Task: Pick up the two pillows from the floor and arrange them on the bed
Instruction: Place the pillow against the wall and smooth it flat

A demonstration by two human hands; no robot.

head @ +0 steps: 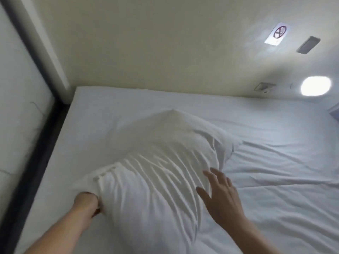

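One white pillow [154, 162] lies on the bed [275, 171], its case creased in long folds and its far corner pointing toward the wall. My left hand [89, 204] grips the pillow's near left corner, fingers buried in the cloth. My right hand [220, 195] hovers flat with fingers spread at the pillow's right side, just touching or just above the fabric. No second pillow is in view.
A cream wall [146, 43] runs behind the bed, carrying a no-smoking sign [278, 33], a dark plate [308, 44], a socket [265, 87] and a lit round lamp [315, 86]. A dark frame [36, 143] borders the bed's left side.
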